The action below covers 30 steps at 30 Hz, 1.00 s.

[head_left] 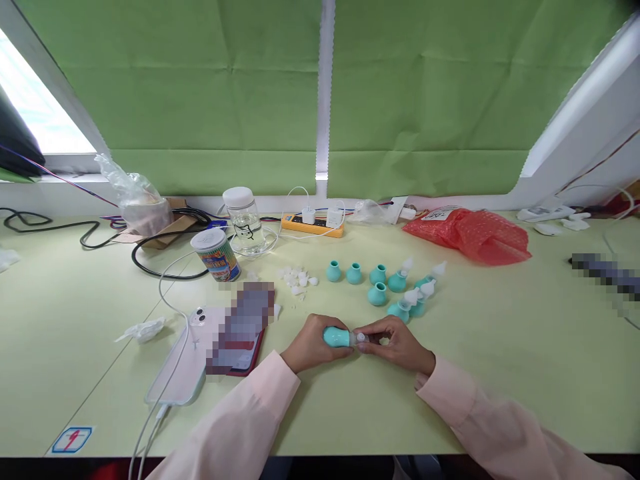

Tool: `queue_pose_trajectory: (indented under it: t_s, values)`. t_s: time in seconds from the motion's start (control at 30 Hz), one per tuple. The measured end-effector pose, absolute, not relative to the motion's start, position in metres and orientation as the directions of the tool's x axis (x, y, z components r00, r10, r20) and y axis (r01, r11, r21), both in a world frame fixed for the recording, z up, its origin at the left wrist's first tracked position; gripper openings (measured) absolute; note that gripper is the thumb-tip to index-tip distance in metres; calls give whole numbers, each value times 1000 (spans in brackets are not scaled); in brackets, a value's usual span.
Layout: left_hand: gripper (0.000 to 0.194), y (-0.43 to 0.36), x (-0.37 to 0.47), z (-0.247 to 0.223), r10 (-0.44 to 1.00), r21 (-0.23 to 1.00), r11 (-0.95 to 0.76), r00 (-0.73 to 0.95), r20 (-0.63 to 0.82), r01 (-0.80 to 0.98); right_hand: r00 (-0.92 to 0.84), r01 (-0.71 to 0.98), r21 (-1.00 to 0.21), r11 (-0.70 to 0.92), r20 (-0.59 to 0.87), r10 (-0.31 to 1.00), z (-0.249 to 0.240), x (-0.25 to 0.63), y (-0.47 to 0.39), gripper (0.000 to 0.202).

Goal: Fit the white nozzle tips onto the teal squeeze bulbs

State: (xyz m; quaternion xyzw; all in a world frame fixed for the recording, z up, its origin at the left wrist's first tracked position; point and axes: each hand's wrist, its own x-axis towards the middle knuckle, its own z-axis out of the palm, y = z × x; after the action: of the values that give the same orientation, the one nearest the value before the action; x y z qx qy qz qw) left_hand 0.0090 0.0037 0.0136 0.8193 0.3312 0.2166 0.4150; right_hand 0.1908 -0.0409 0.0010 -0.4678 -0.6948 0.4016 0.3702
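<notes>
My left hand (316,343) is wrapped round a teal rubber squeeze bulb (336,337) that lies on its side with its neck to the right. At that neck my right hand (395,343) pinches a small translucent nozzle tip (362,338), which touches the bulb's mouth; how deep it sits I cannot tell. Beyond my hands stand bare teal bulbs with open mouths, such as the one at the left (333,271). To their right are several bulbs with whitish tips fitted, one of them a tilted bulb (399,310). A pile of small white pieces (299,277) lies farther left.
Two phones, one pale (187,360) and one in a red case (243,333), lie left of my hands with a white cable. Behind stand a patterned can (217,257), a clear jar (246,227) and a yellow power strip (313,227). A red bubble-wrap bag (470,233) lies back right.
</notes>
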Motion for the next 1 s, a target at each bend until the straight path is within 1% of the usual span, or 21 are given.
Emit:
queue_pose_trajectory:
  t_s: [0.13,0.23,0.33,0.53,0.73,0.83,0.9,1.0]
  values:
    - [23,2,9,14,720,821,-442,690,83,362,-282,280,-952,128,45,958,2,189,-41,26]
    - [21,2,10,13,715,820,-457,691,107,346,-284,185,-982,31,-23,958,1,189,-42,24]
    - [20,2,10,12,707,811,-476,697,123,340,-289,104,-994,-29,-58,955,-2,189,-41,22]
    - [18,2,11,11,685,774,-534,711,160,340,-313,66,-996,-52,-70,947,-1,190,-41,19]
    - [14,1,11,12,656,722,-592,734,174,358,-312,84,-994,-73,-96,945,1,188,-41,18]
    - [15,3,10,12,659,740,-577,732,171,346,-307,65,-996,-68,-85,948,1,186,-40,19]
    - [17,3,11,11,687,774,-540,705,176,332,-269,31,-997,-70,-76,960,0,184,-40,21]
    - [26,-3,15,10,764,827,-469,612,205,309,-112,-52,-997,-51,-45,993,0,178,-41,24]
